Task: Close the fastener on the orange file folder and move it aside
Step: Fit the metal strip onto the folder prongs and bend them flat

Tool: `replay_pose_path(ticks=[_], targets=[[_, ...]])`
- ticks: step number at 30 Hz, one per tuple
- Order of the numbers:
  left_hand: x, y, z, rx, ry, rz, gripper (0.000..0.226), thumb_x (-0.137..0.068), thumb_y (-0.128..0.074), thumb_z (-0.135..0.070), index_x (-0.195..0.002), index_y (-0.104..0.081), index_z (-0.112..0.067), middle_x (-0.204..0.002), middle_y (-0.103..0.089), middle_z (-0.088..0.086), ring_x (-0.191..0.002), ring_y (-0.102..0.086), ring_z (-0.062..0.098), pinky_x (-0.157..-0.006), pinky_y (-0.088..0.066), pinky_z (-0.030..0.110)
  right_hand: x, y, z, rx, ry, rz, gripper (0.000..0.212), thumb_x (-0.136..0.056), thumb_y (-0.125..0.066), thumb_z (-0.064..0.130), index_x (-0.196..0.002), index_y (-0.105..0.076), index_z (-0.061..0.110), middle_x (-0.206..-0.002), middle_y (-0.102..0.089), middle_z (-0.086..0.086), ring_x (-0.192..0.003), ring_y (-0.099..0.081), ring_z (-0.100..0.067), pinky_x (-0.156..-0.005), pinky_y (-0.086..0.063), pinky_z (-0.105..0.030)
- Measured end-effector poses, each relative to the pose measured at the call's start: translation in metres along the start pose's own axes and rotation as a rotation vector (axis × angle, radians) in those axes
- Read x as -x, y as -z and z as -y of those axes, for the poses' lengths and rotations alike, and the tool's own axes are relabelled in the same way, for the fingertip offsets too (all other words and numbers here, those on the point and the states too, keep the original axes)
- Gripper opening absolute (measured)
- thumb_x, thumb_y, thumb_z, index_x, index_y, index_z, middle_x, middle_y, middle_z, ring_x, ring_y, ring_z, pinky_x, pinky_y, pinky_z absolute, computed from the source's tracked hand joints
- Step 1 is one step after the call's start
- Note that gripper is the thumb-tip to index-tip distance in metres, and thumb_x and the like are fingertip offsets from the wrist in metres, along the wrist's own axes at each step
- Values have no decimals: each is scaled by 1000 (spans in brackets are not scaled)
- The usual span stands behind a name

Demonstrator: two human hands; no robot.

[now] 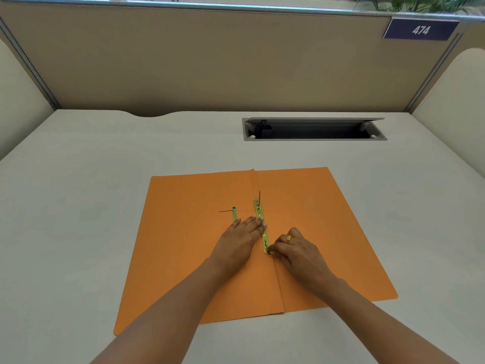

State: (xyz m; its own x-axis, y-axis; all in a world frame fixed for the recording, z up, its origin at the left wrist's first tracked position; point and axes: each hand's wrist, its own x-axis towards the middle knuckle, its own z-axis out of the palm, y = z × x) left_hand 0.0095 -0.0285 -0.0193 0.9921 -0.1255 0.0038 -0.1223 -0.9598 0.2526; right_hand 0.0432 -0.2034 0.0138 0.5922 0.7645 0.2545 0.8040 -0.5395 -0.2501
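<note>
An orange file folder lies open and flat on the white desk. Along its centre fold runs a gold metal fastener bar, with a thin prong standing up at its far end. A second, shorter gold strip lies to the left, partly hidden under my left hand, with a thin prong pointing left. My left hand rests flat on the folder, fingertips touching the bar's middle. My right hand, wearing a ring, pinches at the bar's near end with curled fingers.
A grey cable hatch is open in the desk behind the folder. Beige partition walls enclose the desk at back and sides, with a number plate at the upper right. Bare desk surface lies left and right of the folder.
</note>
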Motion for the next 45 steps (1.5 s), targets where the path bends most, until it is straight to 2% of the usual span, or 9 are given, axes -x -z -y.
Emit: replay_pose_path(ticks=[2,6,13,19,23,32,35,40,45], targets=[[0,0,0,-2,3,1,55,-94,-22,-2,-146,-20,-19,-157,-18,-1,-145,-10,12,-119,-6,34,3,0,0,-22,-19,-30,7,-73,-75,16,-80,-75,16,-69,-70,5,-78,-38,-10,-46,-46,-20],[0,1,-1,-9,6,0,56,-93,-21,-1,-146,-19,-19,-158,-17,-1,-146,-9,12,-119,-6,34,10,-2,2,0,-56,-58,10,-68,-80,19,-77,-75,21,-66,-69,10,-69,-58,-15,-45,-46,-18],[1,0,-1,-2,10,1,55,-94,-21,-2,-146,-19,-19,-158,-17,-1,-146,-9,12,-119,-6,34,15,-9,11,10,-111,-140,10,-66,-82,18,-71,-74,20,-64,-68,8,-68,-57,-17,-47,-45,-22],[1,-1,-1,8,10,0,54,-94,-22,-3,-146,-20,-18,-157,-18,0,-146,-10,13,-119,-6,35,17,-18,24,19,-191,-178,7,-68,-80,23,-71,-74,20,-62,-65,8,-76,-38,-8,-48,-41,-18],[1,-2,0,8,10,0,56,-93,-22,-2,-146,-19,-19,-158,-17,-2,-146,-8,11,-119,-5,34,18,-19,28,39,-169,-148,10,-66,-82,26,-70,-74,22,-61,-63,9,-69,-53,-11,-44,-44,-19],[1,-2,0,29,25,-9,55,-93,-25,-5,-146,-19,-20,-157,-17,-3,-145,-9,10,-119,-4,32,16,-5,16,61,-86,-17,38,-68,-66,60,-79,-75,25,-66,-64,11,-67,-55,-11,-48,-45,-16],[3,-1,-1,46,27,-20,50,-96,-28,-15,-146,-21,-20,-157,-20,-4,-145,-11,9,-119,-5,32,-1,0,12,-54,-181,-18,28,-77,-66,47,-74,-75,20,-72,-68,5,-75,-57,-17,-53,-44,-23],[6,0,-5,67,25,-66,49,-95,-30,-22,-144,-26,-19,-153,-29,-4,-144,-15,9,-119,-7,32,-54,7,-3,-326,-409,-52,19,-87,-61,26,-96,-71,13,-91,-69,-6,-80,-58,-19,-73,-45,-29],[8,1,-5,65,24,-80,49,-96,-28,-25,-144,-26,-22,-154,-28,-6,-144,-15,7,-118,-7,31,-94,5,-15,-455,-470,19,24,-85,-63,17,-107,-66,9,-100,-70,-11,-83,-59,-20,-81,-45,-30]])
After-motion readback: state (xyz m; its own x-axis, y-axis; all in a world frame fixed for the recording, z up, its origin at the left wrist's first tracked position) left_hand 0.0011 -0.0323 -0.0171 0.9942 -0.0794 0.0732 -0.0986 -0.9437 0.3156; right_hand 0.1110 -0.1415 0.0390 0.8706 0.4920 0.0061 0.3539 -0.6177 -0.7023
